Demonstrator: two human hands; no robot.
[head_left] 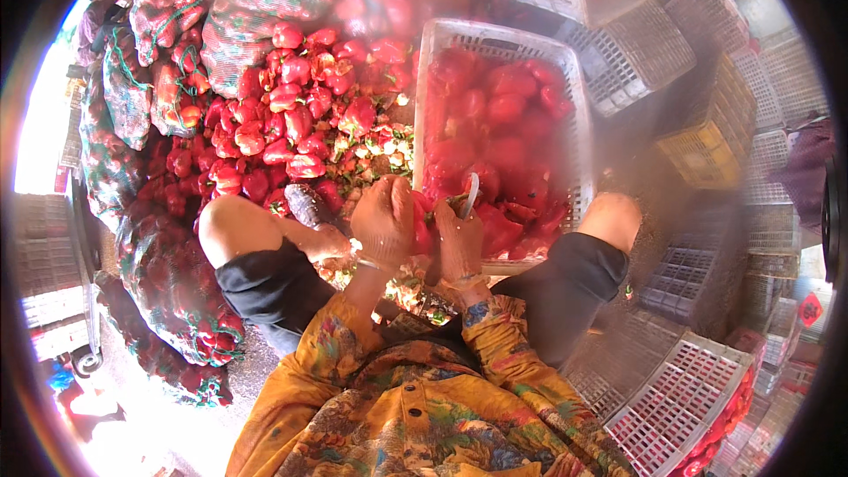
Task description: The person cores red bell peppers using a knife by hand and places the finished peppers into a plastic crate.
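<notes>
Between my bent knees, my left hand (382,221) is closed around a red pepper (420,221), which is mostly hidden by the fingers. Close beside it, my right hand (458,243) grips a thin pale tool (472,193), which looks like a knife, with its fingers curled up at the pepper. Just beyond both hands, a white plastic crate (580,152) holds red peppers, blurred by haze on the lens. To its left lies a loose heap of red peppers (296,115), with scattered pale cores and trimmings (382,148) on the ground by the crate.
Mesh sacks of peppers (168,283) line the left. Empty white crates (623,62), a yellow crate (707,137) and more stacked crates (671,397) crowd the right. A purple piece of cloth (804,159) shows at the far right edge. My knees flank the work area.
</notes>
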